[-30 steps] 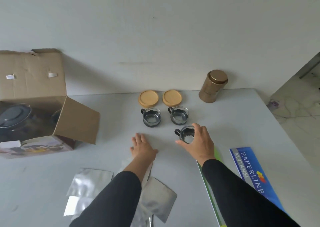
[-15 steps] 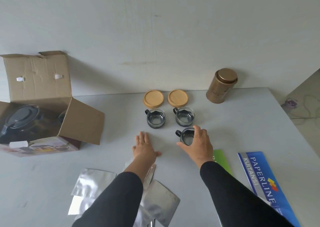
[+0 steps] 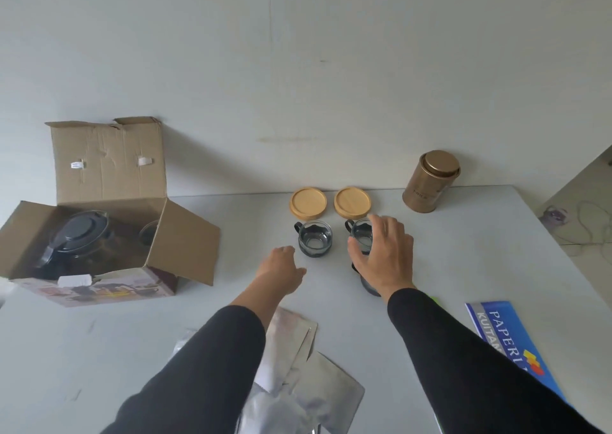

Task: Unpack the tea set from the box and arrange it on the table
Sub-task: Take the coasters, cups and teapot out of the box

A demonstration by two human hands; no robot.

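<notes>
An open cardboard box lies at the left with a black-lidded glass teapot inside. Two round wooden coasters lie near the wall. In front of them stand two glass cups with dark holders: the left cup and the right cup. My right hand hovers open over the right cup, with its fingers spread, and part of that cup is hidden. A third cup peeks out under my right wrist. Empty and loosely bent, my left hand rests on the table beside the left cup.
A gold tin stands at the back right by the wall. Silver foil pouches lie near the front edge between my arms. A blue paper pack lies at the front right. The grey table ends at the right, with floor and cables beyond.
My right hand has let go of the third cup and moved forward over the back right cup. My left hand has gone from flat to loosely bent. The view has shifted.
</notes>
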